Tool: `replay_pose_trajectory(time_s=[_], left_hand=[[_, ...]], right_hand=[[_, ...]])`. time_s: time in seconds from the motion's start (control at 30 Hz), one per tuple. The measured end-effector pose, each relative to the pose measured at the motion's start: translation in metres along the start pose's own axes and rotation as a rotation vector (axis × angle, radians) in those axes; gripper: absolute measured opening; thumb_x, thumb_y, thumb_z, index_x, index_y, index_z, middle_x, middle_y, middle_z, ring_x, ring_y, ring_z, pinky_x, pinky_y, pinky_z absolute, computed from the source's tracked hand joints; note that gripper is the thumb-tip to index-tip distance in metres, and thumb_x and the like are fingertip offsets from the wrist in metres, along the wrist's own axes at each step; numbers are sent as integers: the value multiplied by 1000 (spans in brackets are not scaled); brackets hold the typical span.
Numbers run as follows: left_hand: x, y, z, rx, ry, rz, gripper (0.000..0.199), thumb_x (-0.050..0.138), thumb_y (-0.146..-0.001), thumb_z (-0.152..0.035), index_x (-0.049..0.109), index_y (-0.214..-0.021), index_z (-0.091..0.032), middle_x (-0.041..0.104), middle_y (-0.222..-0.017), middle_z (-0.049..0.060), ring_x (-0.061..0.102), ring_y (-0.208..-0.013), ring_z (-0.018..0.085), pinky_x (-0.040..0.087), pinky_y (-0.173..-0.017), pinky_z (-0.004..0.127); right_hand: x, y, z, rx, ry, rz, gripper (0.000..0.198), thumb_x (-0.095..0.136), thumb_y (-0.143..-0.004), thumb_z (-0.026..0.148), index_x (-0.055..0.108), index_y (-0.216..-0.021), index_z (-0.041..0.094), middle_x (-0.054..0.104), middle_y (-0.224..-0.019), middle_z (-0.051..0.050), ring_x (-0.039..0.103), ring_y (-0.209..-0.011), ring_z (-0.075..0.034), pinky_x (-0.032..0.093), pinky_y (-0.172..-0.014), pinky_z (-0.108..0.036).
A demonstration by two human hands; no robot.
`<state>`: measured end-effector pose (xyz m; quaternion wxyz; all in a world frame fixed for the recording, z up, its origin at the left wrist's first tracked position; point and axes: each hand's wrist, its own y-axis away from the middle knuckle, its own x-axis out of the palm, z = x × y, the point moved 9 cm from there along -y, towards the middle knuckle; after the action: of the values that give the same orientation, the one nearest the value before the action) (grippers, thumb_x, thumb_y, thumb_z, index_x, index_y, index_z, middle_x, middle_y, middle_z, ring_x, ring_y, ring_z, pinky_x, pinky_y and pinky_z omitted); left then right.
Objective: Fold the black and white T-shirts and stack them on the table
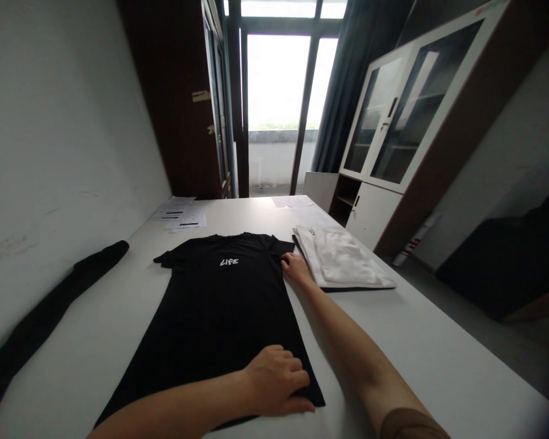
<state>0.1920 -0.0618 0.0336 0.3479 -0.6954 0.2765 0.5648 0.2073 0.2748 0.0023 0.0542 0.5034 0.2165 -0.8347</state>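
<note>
On table | black "LIFE" T-shirt flat | both hands apart, gripping its right edge

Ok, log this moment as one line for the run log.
black T-shirt flat on white table | left hand on hem corner | right hand at sleeve | packaged garments beside

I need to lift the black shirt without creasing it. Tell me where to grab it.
Probably pinch the shirt at its right sleeve and right hem corner, from the right: it lies flat, and the right hand and left hand rest there.
</note>
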Motion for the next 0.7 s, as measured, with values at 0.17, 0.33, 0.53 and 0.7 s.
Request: replay_pose_trajectory(time_s=[0.17, 0.33, 0.53, 0.7], left_hand=[[0, 0, -1, 14, -34, 19, 24, 59, -97, -44, 59, -93, -21, 68, -90, 0, 64, -79, 16, 42, -67, 33], [0, 0, -2, 18, -28, 27, 18, 58, -96, -38, 58, -93, -21, 67, -91, 0, 62, -80, 16, 42, -68, 32], [3, 1, -1, 36, -35, 22, 13, 62, -90, -34, 57, -91, -21, 65, -90, 0, 60, -77, 16, 40, -65, 33], [2, 1, -2, 33, -9, 49, 15, 61, -87, -32, 58, -96, -21, 64, -95, 1, 59, -78, 17, 40, -66, 33]], right_hand=[[1, -1, -1, 4, 10, 15, 26, 59, -96, 27, 72, -119, 22, 69, -125, -9, 58, -120, -24, 38, -107, -32], [2, -2, -2, 8, 3, 9, 25, 59, -96, 27, 72, -118, 23, 69, -125, -8, 58, -121, -24, 38, -107, -32], [2, -1, -3, 2, -6, -4, 25, 59, -96, 28, 72, -117, 23, 69, -124, -8, 58, -121, -24, 38, -107, -32], [1, -1, -2, -1, -7, -6, 25, 59, -97, 28, 72, -117, 23, 69, -124, -8, 58, -121, -24, 38, -107, -32]])
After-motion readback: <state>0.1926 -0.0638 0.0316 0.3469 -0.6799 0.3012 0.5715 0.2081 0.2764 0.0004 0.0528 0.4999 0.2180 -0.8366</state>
